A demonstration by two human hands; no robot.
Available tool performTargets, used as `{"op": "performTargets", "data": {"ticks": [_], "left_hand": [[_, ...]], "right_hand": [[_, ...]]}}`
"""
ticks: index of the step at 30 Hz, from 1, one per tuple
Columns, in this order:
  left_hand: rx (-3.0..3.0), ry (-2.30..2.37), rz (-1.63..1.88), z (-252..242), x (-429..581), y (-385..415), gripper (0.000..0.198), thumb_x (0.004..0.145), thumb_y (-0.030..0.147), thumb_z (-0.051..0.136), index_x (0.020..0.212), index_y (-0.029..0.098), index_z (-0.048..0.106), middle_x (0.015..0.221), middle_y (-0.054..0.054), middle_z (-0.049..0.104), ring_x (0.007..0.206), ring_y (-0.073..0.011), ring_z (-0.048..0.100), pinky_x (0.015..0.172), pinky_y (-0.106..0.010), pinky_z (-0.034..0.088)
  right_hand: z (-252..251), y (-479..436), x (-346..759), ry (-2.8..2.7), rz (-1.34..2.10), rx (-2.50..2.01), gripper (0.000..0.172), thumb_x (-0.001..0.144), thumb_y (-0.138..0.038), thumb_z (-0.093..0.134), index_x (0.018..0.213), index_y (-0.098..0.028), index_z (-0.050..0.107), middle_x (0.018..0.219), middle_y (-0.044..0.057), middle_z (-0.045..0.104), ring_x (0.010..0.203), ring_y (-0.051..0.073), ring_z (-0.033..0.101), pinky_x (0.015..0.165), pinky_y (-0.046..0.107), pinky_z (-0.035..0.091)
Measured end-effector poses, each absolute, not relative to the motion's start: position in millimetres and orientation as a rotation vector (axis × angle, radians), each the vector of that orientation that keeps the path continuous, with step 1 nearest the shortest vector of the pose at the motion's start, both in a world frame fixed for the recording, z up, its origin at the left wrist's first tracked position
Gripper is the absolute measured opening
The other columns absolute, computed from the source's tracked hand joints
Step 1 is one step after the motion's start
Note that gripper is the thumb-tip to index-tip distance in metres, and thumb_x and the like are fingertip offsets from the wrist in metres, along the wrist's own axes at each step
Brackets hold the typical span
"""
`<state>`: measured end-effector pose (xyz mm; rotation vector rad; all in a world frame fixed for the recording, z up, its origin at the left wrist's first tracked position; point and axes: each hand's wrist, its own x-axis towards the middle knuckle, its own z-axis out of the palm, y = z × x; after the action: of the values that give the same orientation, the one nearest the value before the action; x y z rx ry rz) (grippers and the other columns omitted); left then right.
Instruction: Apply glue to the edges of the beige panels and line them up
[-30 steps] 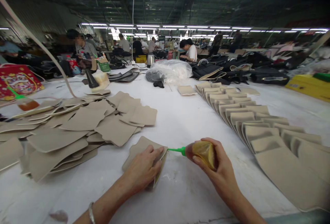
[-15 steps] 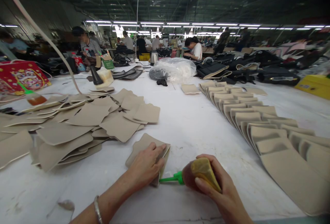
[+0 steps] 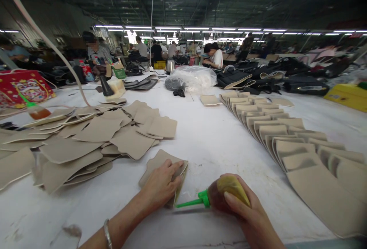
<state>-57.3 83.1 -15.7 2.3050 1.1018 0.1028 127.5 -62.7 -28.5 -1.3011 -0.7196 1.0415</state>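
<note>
My left hand (image 3: 163,178) presses on a beige fabric panel (image 3: 153,161), its index finger stretched along the panel's right edge. That edge is turned over, and a yellowish, glossy strip (image 3: 179,189) shows along it; the palm hides the rest. My right hand (image 3: 243,207) is wrapped round a squeeze bottle (image 3: 222,195) of amber-brown liquid, probably glue, tilted nearly flat. Its green nozzle (image 3: 189,203) points left, with the tip close by the panel's lower corner; I cannot tell whether they touch.
Loose beige panels (image 3: 94,130) lie in a heap on the left. Overlapping folded panels (image 3: 275,134) form a long row on the right. Another green-tipped bottle (image 3: 37,110) rests by a red bag (image 3: 25,88). Plastic wrap (image 3: 195,79) and dark bags (image 3: 258,77) lie farther back; people work beyond.
The bottle has shifted slightly right, its nozzle tip dropping a little below the panel's corner. My left hand stays on the panel almost unmoved.
</note>
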Motion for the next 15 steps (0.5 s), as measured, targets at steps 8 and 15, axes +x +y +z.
{"op": "performTargets", "data": {"ticks": [8, 15], "left_hand": [[2.307, 1.138, 0.203, -9, -67, 88, 0.042, 0.089, 0.034, 0.037, 0.126, 0.023, 0.054, 0.11, -0.006, 0.058, 0.099, -0.0189, 0.057, 0.088, -0.028, 0.042], [2.375, 1.658, 0.046, -41, -111, 111, 0.048, 0.084, 0.03, 0.038, 0.13, 0.018, 0.045, 0.122, -0.012, 0.053, 0.105, -0.0232, 0.058, 0.088, -0.034, 0.044]], "right_hand": [[-24, -60, 180, 0.152, 1.106, -0.818, 0.03, 0.063, -0.017, 0.078, 0.092, -0.018, 0.071, 0.092, 0.008, 0.074, 0.08, 0.026, 0.069, 0.065, 0.037, 0.059], [-13, -44, 218, 0.132, 1.135, -0.46, 0.025, 0.077, -0.025, 0.065, 0.096, -0.01, 0.071, 0.091, 0.016, 0.072, 0.076, 0.022, 0.07, 0.067, 0.031, 0.058]]}}
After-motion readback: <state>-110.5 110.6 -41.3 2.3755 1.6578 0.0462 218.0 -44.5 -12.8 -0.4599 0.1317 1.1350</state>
